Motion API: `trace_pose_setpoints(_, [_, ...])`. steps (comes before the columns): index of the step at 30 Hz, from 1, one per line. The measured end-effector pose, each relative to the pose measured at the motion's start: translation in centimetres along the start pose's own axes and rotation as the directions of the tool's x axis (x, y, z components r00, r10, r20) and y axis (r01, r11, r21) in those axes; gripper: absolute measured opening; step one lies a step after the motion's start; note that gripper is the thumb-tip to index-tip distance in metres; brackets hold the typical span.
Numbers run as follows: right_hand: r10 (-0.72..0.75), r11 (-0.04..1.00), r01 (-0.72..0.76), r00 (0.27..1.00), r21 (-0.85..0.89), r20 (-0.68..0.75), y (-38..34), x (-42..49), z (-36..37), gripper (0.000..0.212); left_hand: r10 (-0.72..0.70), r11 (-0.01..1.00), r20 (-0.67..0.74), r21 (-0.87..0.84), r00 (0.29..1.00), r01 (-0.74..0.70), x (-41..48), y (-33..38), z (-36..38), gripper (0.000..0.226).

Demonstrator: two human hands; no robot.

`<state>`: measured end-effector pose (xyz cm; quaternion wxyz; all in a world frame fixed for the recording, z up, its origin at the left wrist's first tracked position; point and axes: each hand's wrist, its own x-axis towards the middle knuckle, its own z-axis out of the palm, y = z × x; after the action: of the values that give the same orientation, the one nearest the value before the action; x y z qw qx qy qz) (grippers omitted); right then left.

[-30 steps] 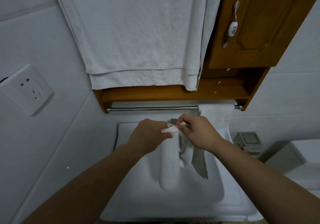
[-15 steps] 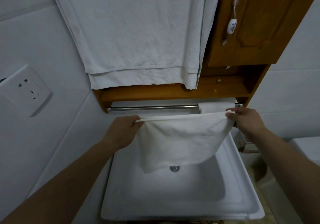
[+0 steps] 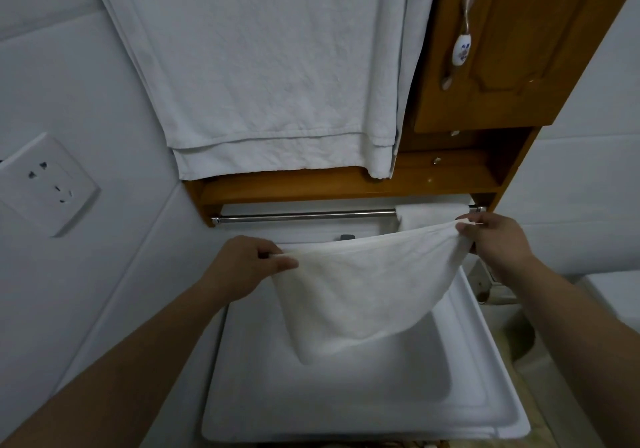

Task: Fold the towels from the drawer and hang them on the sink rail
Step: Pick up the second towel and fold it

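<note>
A small white towel hangs spread out over the white sink, its top edge sagging between my hands. My left hand pinches the left top corner. My right hand pinches the right top corner, held a little higher and close to the right end of the metal sink rail. Another folded white towel hangs on the rail's right end, partly hidden by the held towel. The towel's lower edge dips into the sink basin and covers the drain.
A large white towel drapes down over the wooden wall cabinet above the rail. A wall socket sits on the left tile wall. A white toilet tank stands at the right edge.
A second ago both hands held the towel bunched together over the sink. They pulled apart and spread it flat; since then the top edge has slackened and the right corner has lifted.
</note>
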<state>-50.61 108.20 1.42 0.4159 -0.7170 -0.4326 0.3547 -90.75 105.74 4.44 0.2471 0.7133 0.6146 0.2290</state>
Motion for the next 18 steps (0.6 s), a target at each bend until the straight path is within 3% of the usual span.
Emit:
trace_pose_setpoints(2, [-0.006,1.0,0.006,1.0,-0.003,0.008,-0.3,0.0,0.1,0.013,-0.005,0.999,-0.038,0.039,0.999,0.006,0.3,-0.2,-0.1,0.034])
trace_pose_setpoints(4, [-0.018,1.0,0.018,1.0,-0.017,0.007,-0.5,-0.1,0.4,0.015,0.033,0.982,-0.048,0.187,0.998,-0.023,0.3,-0.4,0.0,0.044])
trace_pose_setpoints(7, [-0.027,0.999,0.026,1.0,-0.026,-0.016,-0.8,-0.2,1.1,0.011,0.127,0.935,-0.073,0.343,0.989,-0.094,0.4,-0.8,0.5,0.037])
trace_pose_setpoints(13, [-0.054,0.994,0.048,0.997,-0.102,-0.056,-1.4,-1.0,1.9,0.022,0.079,0.947,-0.159,0.321,0.984,-0.024,0.6,-1.7,0.6,0.029])
trace_pose_setpoints(16, [-0.148,0.978,0.144,0.989,-0.151,-0.016,-2.5,-1.7,2.2,0.024,-0.023,0.952,-0.13,0.299,0.991,0.062,0.7,-2.6,0.3,0.021])
trace_pose_setpoints(18, [-0.243,0.952,0.248,0.969,-0.18,0.05,-3.6,-2.4,2.6,0.021,-0.02,0.937,-0.122,0.344,0.992,0.061,0.7,-3.0,0.7,0.019])
